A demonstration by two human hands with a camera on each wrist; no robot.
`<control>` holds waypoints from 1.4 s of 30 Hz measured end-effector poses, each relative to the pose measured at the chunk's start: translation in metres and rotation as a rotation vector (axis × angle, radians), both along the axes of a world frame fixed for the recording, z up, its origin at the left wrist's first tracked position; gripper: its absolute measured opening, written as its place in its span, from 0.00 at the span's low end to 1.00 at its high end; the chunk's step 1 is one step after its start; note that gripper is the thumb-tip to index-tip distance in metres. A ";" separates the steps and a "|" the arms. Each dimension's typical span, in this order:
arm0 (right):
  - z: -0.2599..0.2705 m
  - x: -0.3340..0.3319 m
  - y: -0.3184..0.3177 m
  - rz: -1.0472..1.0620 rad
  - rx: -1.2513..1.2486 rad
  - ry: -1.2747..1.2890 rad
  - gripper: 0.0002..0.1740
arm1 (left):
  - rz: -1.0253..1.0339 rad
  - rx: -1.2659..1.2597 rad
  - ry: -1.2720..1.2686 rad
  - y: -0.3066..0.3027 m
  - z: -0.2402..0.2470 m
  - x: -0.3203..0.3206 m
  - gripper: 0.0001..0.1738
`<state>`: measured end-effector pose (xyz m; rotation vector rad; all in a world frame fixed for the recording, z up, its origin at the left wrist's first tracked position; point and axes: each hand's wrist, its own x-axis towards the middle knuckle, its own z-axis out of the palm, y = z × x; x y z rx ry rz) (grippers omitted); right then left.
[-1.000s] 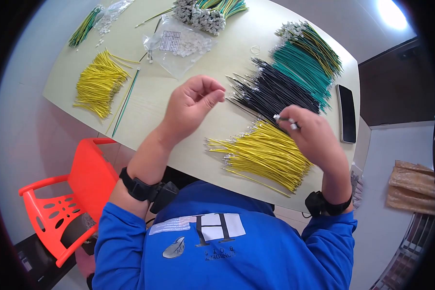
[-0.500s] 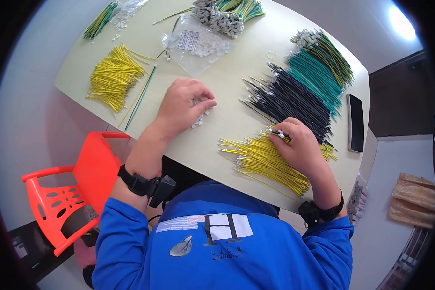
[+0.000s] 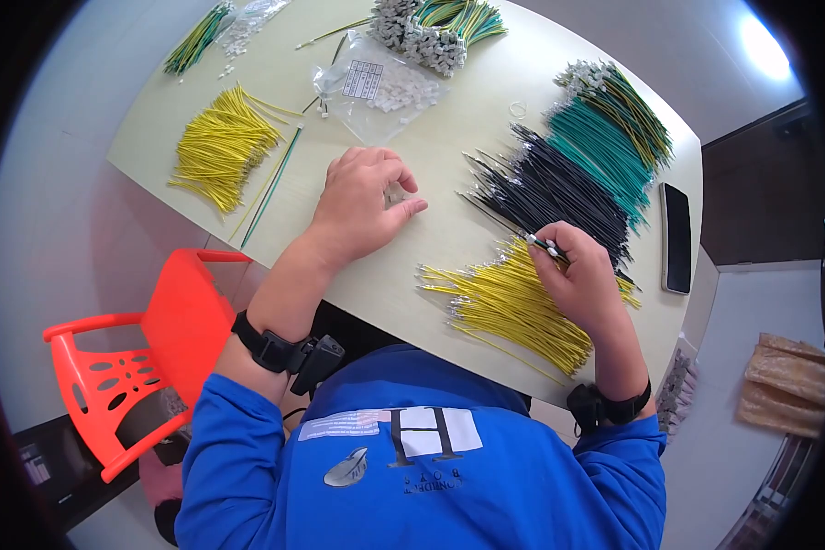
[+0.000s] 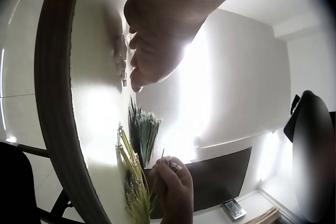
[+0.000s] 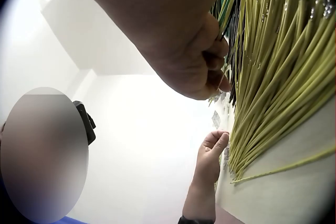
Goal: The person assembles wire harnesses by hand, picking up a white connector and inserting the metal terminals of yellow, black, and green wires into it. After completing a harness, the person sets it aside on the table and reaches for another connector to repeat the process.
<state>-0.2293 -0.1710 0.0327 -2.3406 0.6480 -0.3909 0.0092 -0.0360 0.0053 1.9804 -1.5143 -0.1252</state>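
Observation:
My left hand [image 3: 362, 202] hovers low over the table, fingers curved and thumb apart from them. Beneath it lies a small pile of white connector housings [image 4: 124, 61], mostly hidden by the hand in the head view. Between thumb and fingers, my right hand [image 3: 579, 275] pinches a few dark wires with white connectors [image 3: 552, 247] on their ends. It is over the boundary between the bundle of yellow wires [image 3: 513, 307] and the bundle of black wires [image 3: 559, 183].
Green wires [image 3: 605, 151] and a phone [image 3: 675, 238] lie farther right. A plastic bag of white housings [image 3: 385, 92] sits ahead, before finished-looking bunches with connectors [image 3: 431, 37]. More yellow wires [image 3: 215, 151] are at left. A red chair [image 3: 183, 321] stands beside the table.
My left hand has come down from a raised, pinched pose to the white housings, and its thumb has parted from the fingers. My right hand still pinches the wires, now lower near the yellow bundle.

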 end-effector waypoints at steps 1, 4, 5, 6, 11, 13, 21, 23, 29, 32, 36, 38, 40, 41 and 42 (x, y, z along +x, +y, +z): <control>0.000 0.000 0.000 -0.013 -0.003 -0.033 0.05 | 0.000 0.001 0.000 0.000 0.000 0.001 0.08; 0.002 -0.001 -0.001 -0.037 -0.007 -0.100 0.04 | -0.050 -0.039 0.048 0.003 0.000 0.007 0.07; 0.004 -0.002 -0.002 -0.042 -0.006 -0.116 0.04 | -0.048 -0.038 0.047 0.004 0.000 0.006 0.07; 0.006 -0.003 -0.003 -0.047 -0.005 -0.133 0.04 | -0.063 -0.035 0.026 0.005 0.001 0.005 0.07; 0.017 -0.009 -0.004 -0.066 0.117 -0.146 0.04 | -0.103 -0.013 0.008 0.006 0.003 0.002 0.07; 0.018 -0.013 -0.005 -0.051 0.159 -0.243 0.04 | -0.109 -0.006 0.021 0.004 0.002 0.002 0.07; 0.038 -0.014 -0.004 0.029 0.181 -0.476 0.05 | -0.113 -0.010 0.380 -0.003 0.010 -0.013 0.05; 0.041 -0.010 0.000 0.050 0.159 -0.286 0.05 | -0.180 -0.082 0.811 -0.009 0.002 -0.025 0.04; 0.025 0.001 0.005 0.081 0.041 -0.084 0.05 | -0.314 -0.103 1.160 -0.022 -0.003 -0.057 0.08; 0.018 0.002 0.003 0.082 -0.054 -0.120 0.05 | -0.313 -0.050 1.196 -0.024 -0.004 -0.062 0.11; 0.018 0.006 0.007 0.075 -0.046 -0.055 0.05 | -0.345 -0.080 1.251 -0.022 -0.007 -0.064 0.11; 0.014 0.008 0.008 0.064 -0.073 -0.079 0.05 | -0.346 -0.084 1.262 -0.022 -0.008 -0.064 0.11; 0.013 0.009 0.009 0.058 -0.084 -0.089 0.05 | -0.352 -0.095 1.283 -0.021 -0.010 -0.064 0.11; 0.013 0.010 0.009 0.042 -0.064 -0.094 0.05 | -0.352 -0.093 1.285 -0.021 -0.010 -0.064 0.11; 0.014 0.010 0.010 0.025 -0.043 -0.099 0.05 | -0.350 -0.092 1.277 -0.021 -0.010 -0.064 0.11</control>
